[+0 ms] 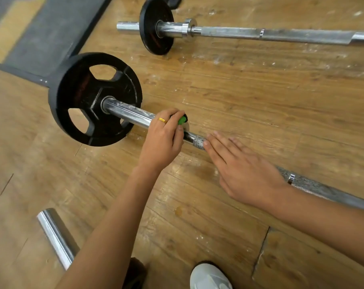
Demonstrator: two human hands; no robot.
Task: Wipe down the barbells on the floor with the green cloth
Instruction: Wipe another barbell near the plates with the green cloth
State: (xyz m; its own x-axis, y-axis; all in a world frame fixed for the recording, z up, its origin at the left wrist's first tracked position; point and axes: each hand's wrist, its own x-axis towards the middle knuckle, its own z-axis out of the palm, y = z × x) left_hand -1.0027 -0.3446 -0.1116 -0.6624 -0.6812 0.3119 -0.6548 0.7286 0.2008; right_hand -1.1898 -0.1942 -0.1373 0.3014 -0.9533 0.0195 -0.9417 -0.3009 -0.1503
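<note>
A barbell (131, 114) lies on the wooden floor, its chrome sleeve carrying a large black plate (83, 97) at the left. My left hand (162, 140) grips the bar where the sleeve meets the shaft, with a small bit of green cloth (182, 120) showing under the fingers. My right hand (241, 170) hovers flat with straight fingers over the knurled shaft (197, 141), just right of the left hand; contact with the bar is unclear. A second barbell (281, 34) with a smaller black plate (156, 26) lies farther back.
A third chrome bar end (56, 236) lies at the lower left, partly behind my left forearm. A white shoe (209, 277) stands at the bottom edge. Dark rubber matting (47, 34) borders the wooden floor at the upper left.
</note>
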